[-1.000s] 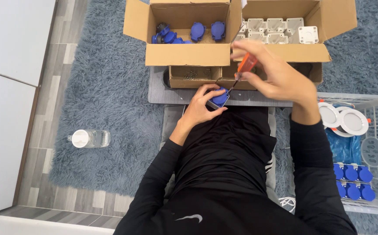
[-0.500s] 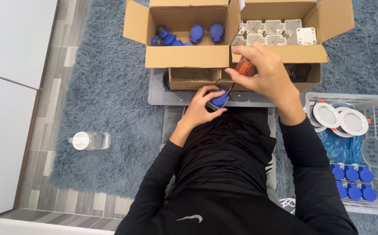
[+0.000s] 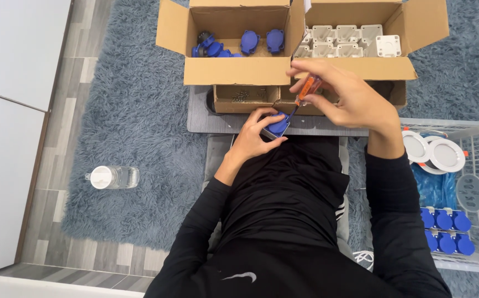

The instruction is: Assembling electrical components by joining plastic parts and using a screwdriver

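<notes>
A small blue-lidded grey plastic socket piece (image 3: 277, 126) sits tilted at the lap's edge; an orange-handled screwdriver (image 3: 307, 89) slants down, tip touching it.

A shaggy grey-blue rug (image 3: 134, 110) covers most of the floor, seen from above. Along its left edge runs wood-look plank flooring (image 3: 57, 127) in mixed grey and beige tones. Further left stands a flat white panel (image 3: 7, 110), perhaps a cupboard front, crossed by one dark seam. A pale strip lines the bottom left corner. Lighting is soft and even.
</notes>
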